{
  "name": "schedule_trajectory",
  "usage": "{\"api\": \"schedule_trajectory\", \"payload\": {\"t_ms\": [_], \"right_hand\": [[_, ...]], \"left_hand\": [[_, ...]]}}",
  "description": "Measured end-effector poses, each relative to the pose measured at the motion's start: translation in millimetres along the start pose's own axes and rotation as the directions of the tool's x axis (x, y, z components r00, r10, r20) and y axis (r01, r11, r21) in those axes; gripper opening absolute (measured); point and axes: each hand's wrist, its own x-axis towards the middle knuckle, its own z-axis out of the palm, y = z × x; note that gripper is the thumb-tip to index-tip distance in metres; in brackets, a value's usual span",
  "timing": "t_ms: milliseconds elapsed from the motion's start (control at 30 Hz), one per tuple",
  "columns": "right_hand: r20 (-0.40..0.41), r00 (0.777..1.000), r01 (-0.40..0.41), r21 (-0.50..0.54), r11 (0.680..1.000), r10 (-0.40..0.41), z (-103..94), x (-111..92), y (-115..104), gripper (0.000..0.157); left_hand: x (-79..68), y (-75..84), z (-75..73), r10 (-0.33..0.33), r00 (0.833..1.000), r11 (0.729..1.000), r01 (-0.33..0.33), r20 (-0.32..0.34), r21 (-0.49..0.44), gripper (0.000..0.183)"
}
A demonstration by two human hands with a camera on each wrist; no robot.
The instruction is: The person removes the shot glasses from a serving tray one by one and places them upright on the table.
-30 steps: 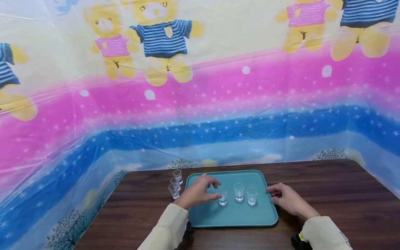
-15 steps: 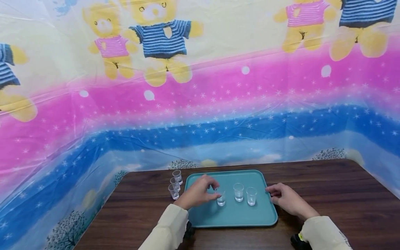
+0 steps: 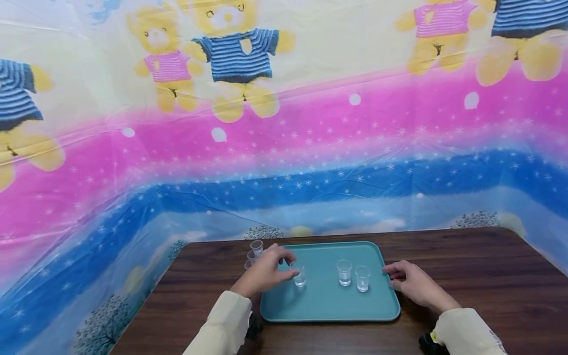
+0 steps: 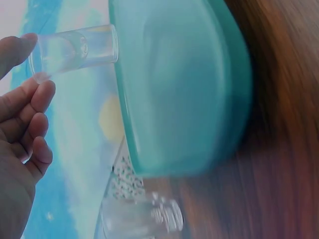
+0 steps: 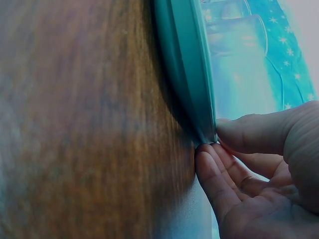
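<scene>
My left hand (image 3: 265,270) pinches a small clear shot glass (image 3: 300,278) near its rim, between thumb and fingertips. This glass stands upright over the left part of the teal tray (image 3: 328,308); whether its base touches the tray I cannot tell. The left wrist view shows the held shot glass (image 4: 79,47) sideways, with its rim at the fingertips. My right hand (image 3: 414,282) grips the tray's right edge, and in the right wrist view the thumb and fingers pinch the tray rim (image 5: 202,99). Two more shot glasses, one (image 3: 344,272) and another (image 3: 362,279), stand on the tray's right half.
Left of the tray, several clear shot glasses (image 3: 256,247) stand in a row on the dark wooden table (image 3: 479,276), partly hidden by my left hand. A patterned cloth (image 3: 310,192) with bears hangs behind the table's far edge.
My left hand has moved left across the tray with the shot glass, away from the other two. The right hand stays at the tray's edge. The head view has shifted slightly.
</scene>
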Motion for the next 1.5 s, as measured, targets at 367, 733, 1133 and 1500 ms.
{"api": "schedule_trajectory", "payload": {"t_ms": [367, 733, 1133, 1500], "right_hand": [[-0.003, 1.000, 0.011, -0.003, 1.000, -0.011, -0.3, -0.3, 1.5, 0.034], [0.000, 1.000, 0.025, -0.012, 1.000, -0.025, -3.3, -2.3, 0.2, 0.034], [0.005, 0.999, 0.040, -0.021, 0.999, -0.040, -1.2, -1.9, -2.4, 0.034], [-0.002, 1.000, 0.025, -0.024, 0.999, -0.025, -0.7, -1.5, -3.3, 0.033]], "left_hand": [[-30.0, -22.8, -29.3, -0.058, 0.997, 0.998, 0.058, -0.050, 0.004, 0.019], [-59.9, -45.9, -51.0, -0.231, 0.965, 0.973, 0.232, -0.127, -0.004, 0.024], [-75.4, -66.6, -45.2, -0.330, 0.939, 0.943, 0.332, -0.099, 0.006, 0.021], [-73.4, -66.8, -38.0, -0.316, 0.943, 0.948, 0.319, -0.107, 0.010, 0.019]]}}
